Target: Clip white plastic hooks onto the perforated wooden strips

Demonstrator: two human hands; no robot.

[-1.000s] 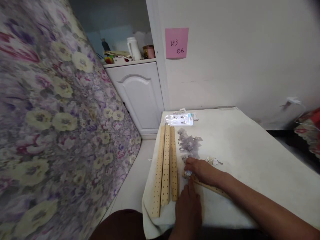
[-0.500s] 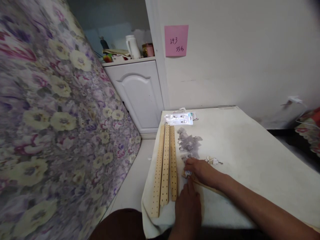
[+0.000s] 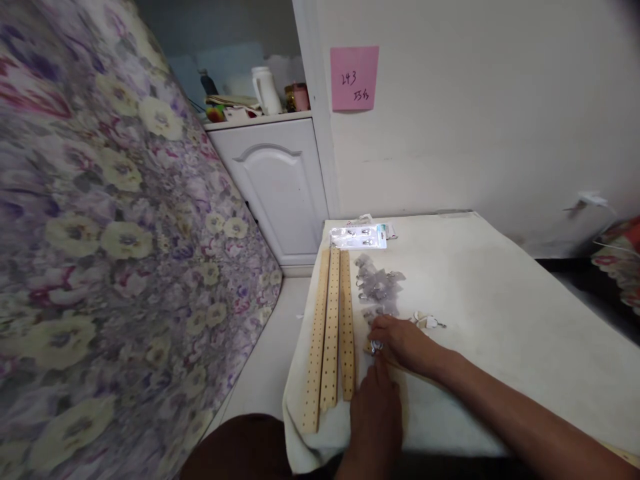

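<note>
A small shiny metal hook (image 3: 377,346) sits at the near end of a perforated wooden strip (image 3: 367,348), which runs back to the right beneath my hands. My right hand (image 3: 404,341) reaches in from the right, its fingers closed around the hook's upper side. From below, my left hand (image 3: 377,405) has its fingers together and their tips against the hook's lower edge. Both hands cover much of the strip. Just beyond them lies a pile of clear-backed metal hooks (image 3: 377,285). Right of the pile are small white pieces with a hook (image 3: 425,321).
Several perforated wooden strips (image 3: 330,333) lie side by side on the left of the cloth-covered table (image 3: 490,300). A clear blister pack (image 3: 357,236) with hooks rests at the far edge. A floral curtain (image 3: 125,233) hangs at left, near a white cabinet (image 3: 280,193).
The hook has turned slightly between my fingertips. Both hands stay in nearly the same place; the view has shifted a little.
</note>
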